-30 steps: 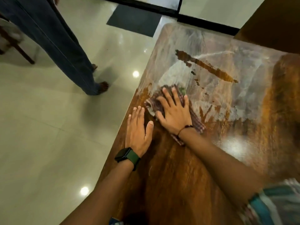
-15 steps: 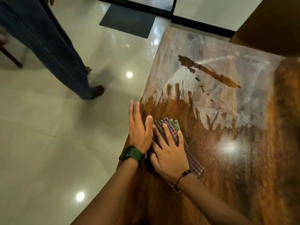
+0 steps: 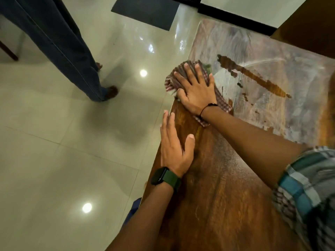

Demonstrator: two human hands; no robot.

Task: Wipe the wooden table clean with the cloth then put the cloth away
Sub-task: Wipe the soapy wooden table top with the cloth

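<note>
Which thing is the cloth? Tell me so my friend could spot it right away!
Find the big wooden table and follow its left edge toward the dusty grey part. The cloth lies there, pressed flat under the right hand. It is the only checked red-and-white thing on the table.

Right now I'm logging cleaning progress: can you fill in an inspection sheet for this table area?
Surface: wooden table, near part bare and glossy, far part coated in whitish film with dark streaks.
Job's things: checked cloth, flat at the table's left edge.
Clutter: nothing seen.
Hands: right hand presses the cloth, fingers spread; left hand rests flat along the table edge, wearing a green watch.
Cables: nothing seen.
Surroundings: glossy tiled floor; dark mat; another person's legs standing nearby.
</note>
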